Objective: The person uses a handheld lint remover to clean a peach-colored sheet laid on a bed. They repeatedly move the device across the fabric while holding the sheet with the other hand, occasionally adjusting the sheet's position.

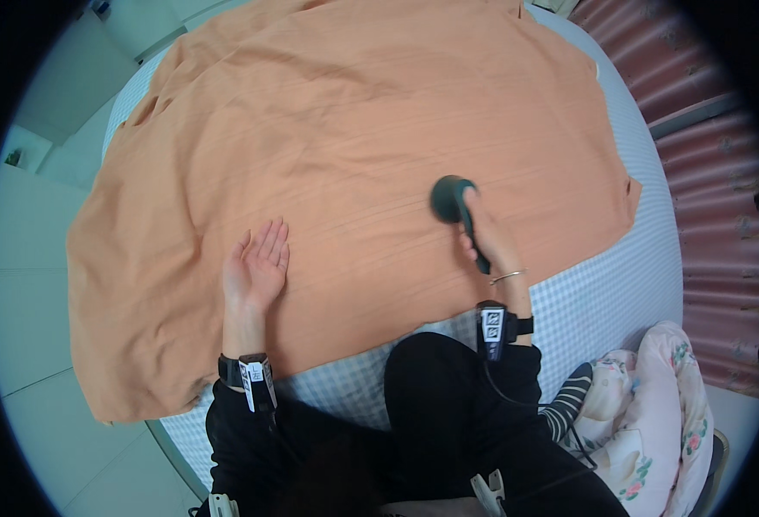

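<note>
My right hand (pixel 493 239) is wrapped around the handle of a dark green fabric shaver (pixel 448 200). Its round head rests on or just over an orange cloth (pixel 354 185), and the head's underside is hidden. Off to the left, my left hand (pixel 257 269) lies palm up on the same cloth, fingers stretched out, holding nothing. Faint crease lines run across the cloth between both hands, and looser folds show toward its left side.
The cloth covers most of a bed with a blue-and-white checked sheet (pixel 582 289). At the lower right lies a bundled pink floral quilt (pixel 655 422), near my striped sock (pixel 571 401). Reddish curtains (pixel 711 233) hang along the right. A dark cable (pixel 509 396) trails from my right wrist.
</note>
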Demonstrator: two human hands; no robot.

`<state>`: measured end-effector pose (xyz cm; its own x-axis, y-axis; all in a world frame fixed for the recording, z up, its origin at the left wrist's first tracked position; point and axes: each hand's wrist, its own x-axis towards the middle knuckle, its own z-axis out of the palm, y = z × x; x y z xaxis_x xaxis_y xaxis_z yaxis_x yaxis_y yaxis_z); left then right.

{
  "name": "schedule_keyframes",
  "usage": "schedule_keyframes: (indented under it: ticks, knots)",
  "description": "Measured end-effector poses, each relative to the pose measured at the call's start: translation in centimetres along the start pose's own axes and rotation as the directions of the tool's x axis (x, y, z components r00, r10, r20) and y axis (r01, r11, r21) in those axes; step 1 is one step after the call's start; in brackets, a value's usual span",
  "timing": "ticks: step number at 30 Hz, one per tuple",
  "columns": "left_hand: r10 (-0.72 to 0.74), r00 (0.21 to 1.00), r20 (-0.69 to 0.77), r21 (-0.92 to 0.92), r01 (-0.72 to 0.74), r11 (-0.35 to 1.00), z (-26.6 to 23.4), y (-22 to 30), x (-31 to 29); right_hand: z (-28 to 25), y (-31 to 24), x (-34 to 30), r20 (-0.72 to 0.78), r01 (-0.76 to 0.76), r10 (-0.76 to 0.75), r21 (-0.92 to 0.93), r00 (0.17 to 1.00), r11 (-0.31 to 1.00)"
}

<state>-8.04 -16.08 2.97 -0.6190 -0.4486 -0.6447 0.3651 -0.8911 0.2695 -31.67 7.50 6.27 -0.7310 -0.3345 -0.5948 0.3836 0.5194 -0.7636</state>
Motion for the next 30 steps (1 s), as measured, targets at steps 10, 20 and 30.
schedule_keyframes:
  ticks: [10,20,30]
  knots:
    - [0.011,1.000,-0.025,0.003,-0.011,1.000,-0.3,0.0,0.3,3.6,2.3,-3.1,0.135,0.049,-0.047,-0.011,0.990,0.999]
    - [-0.009,1.000,-0.015,0.016,0.009,1.000,-0.6,0.6,0.2,0.1,2.5,-3.0,0.091,-0.014,0.012,0.026,0.996,1.000]
    - [0.012,0.999,-0.041,0.031,-0.011,0.999,-0.4,0.3,0.4,-1.7,3.9,-3.9,-0.029,0.028,-0.028,0.019,0.999,0.999]
